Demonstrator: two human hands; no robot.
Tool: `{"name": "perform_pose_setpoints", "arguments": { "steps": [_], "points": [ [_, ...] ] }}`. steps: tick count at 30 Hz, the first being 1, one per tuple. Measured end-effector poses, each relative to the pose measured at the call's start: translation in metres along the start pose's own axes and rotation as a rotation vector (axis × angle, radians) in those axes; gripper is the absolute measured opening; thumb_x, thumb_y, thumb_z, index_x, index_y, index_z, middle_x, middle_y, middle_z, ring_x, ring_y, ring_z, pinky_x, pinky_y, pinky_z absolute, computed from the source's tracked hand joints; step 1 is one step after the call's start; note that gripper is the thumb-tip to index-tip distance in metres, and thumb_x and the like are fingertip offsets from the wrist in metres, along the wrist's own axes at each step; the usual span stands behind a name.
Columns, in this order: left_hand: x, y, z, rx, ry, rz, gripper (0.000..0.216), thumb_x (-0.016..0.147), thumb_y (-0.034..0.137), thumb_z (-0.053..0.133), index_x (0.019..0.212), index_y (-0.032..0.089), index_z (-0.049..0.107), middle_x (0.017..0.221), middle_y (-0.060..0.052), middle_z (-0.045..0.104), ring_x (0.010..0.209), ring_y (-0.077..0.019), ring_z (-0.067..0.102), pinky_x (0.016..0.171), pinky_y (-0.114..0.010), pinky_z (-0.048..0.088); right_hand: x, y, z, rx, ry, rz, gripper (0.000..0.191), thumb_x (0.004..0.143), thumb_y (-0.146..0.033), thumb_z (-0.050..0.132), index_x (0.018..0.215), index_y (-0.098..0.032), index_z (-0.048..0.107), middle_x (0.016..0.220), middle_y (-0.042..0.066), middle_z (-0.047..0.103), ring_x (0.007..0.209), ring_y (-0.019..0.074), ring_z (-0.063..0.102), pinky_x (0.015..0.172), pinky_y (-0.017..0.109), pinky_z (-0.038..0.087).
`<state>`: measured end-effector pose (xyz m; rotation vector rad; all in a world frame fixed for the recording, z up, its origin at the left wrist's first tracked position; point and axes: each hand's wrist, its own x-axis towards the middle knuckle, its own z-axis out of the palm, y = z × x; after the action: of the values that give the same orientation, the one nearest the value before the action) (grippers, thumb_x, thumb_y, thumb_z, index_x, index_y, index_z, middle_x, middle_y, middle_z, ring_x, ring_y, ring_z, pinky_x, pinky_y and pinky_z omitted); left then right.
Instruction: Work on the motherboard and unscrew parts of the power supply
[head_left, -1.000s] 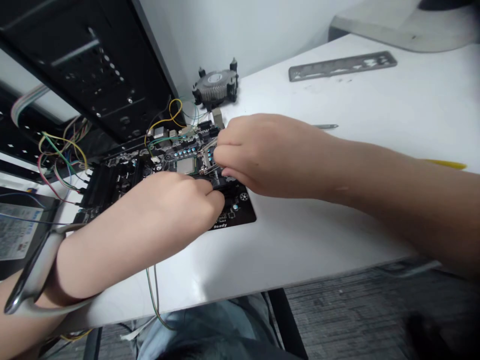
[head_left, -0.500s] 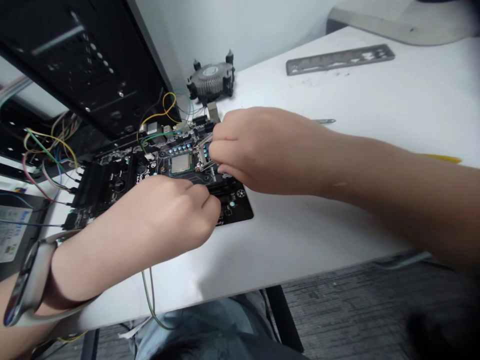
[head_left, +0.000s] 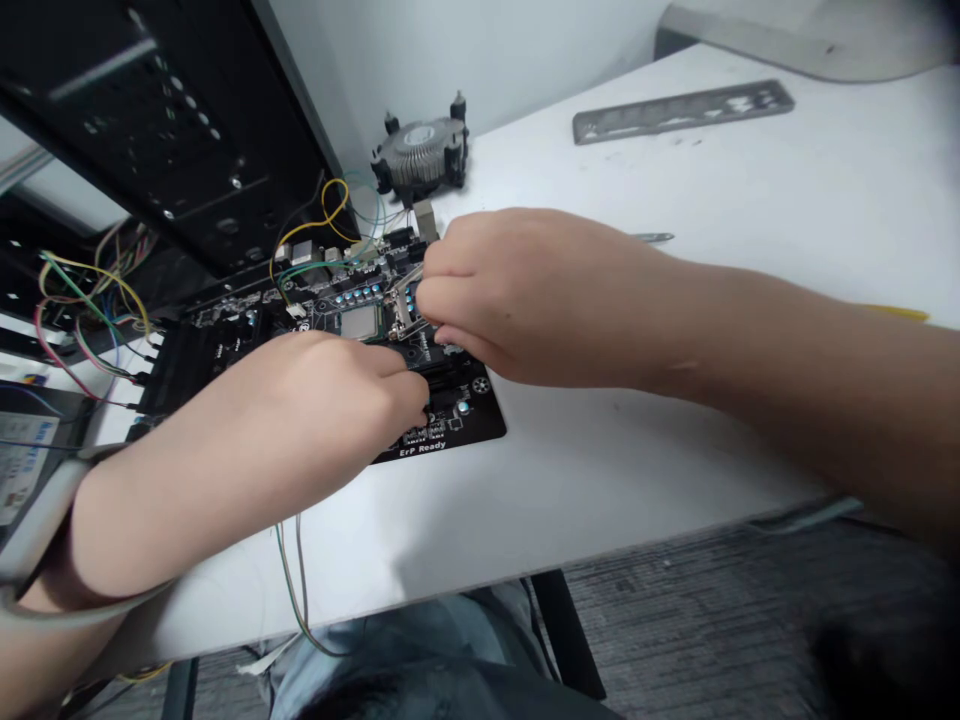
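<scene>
A black motherboard (head_left: 469, 428) lies on the white table, with "ErP Ready" printed along its near edge. On it a square metal-topped CPU (head_left: 358, 322) sits in the socket. The CPU socket's metal frame (head_left: 403, 310) is raised beside the chip. My right hand (head_left: 499, 290) is closed at the right end of this frame, fingers pinched round it; the fingertips are hidden. Over the near part of the board my left hand (head_left: 349, 395) is closed, knuckles up, its fingertips hidden, and what they hold, if anything, does not show.
A CPU cooler (head_left: 421, 155) stands behind the board by the wall. The black computer case (head_left: 187, 130) rises at the left, with loose coloured wires (head_left: 330, 215) nearby. A metal I/O shield (head_left: 682, 112) and a thin metal tool tip (head_left: 652, 238) lie on the table (head_left: 525, 500).
My left hand has shifted left and slightly up, uncovering the board's printed near edge. It now partly covers the near side of the CPU. My right hand has hardly moved.
</scene>
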<state>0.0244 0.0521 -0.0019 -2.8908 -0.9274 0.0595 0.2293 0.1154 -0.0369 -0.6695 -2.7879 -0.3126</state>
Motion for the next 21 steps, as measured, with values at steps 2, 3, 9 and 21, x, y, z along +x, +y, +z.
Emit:
{"name": "perform_pose_setpoints", "arguments": {
  "steps": [2, 3, 9, 21],
  "points": [
    [0.0015, 0.0010, -0.0004, 0.083, -0.010, 0.078, 0.028, 0.093, 0.014, 0.044, 0.068, 0.021, 0.055, 0.058, 0.002, 0.051, 0.047, -0.0132, 0.040, 0.051, -0.032, 0.023, 0.0000, -0.0006, -0.0003, -0.021, 0.004, -0.004, 0.022, 0.082, -0.013, 0.054, 0.061, -0.013, 0.048, 0.080, 0.004, 0.060, 0.083, 0.0145, 0.055, 0.065, 0.029, 0.042],
    [0.0020, 0.0013, -0.0003, 0.111, -0.012, 0.093, 0.029, 0.093, 0.014, 0.041, 0.067, 0.021, 0.054, 0.058, 0.001, 0.050, 0.047, -0.0133, 0.040, 0.051, -0.032, 0.023, 0.0005, -0.0012, -0.0008, -0.031, 0.003, -0.009, 0.022, 0.083, -0.014, 0.054, 0.062, -0.013, 0.048, 0.080, 0.003, 0.060, 0.082, 0.0137, 0.055, 0.065, 0.028, 0.042],
    [0.0030, 0.0012, 0.0031, 0.127, -0.007, 0.085, 0.030, 0.092, 0.012, 0.039, 0.066, 0.021, 0.053, 0.057, 0.001, 0.050, 0.048, -0.0128, 0.039, 0.052, -0.032, 0.020, 0.0062, -0.0062, -0.0059, -0.106, -0.126, 0.044, 0.021, 0.083, -0.015, 0.052, 0.062, -0.015, 0.048, 0.070, 0.004, 0.054, 0.081, 0.0159, 0.055, 0.064, 0.029, 0.043],
    [0.0026, 0.0000, 0.0010, 0.070, -0.029, 0.066, 0.025, 0.089, 0.011, 0.044, 0.070, 0.020, 0.058, 0.059, 0.001, 0.053, 0.049, -0.0128, 0.041, 0.052, -0.029, 0.021, 0.0044, -0.0037, -0.0037, -0.076, -0.074, 0.005, 0.010, 0.081, -0.012, 0.051, 0.080, -0.016, 0.060, 0.078, 0.005, 0.059, 0.083, 0.0178, 0.058, 0.065, 0.031, 0.048]
  ]
}}
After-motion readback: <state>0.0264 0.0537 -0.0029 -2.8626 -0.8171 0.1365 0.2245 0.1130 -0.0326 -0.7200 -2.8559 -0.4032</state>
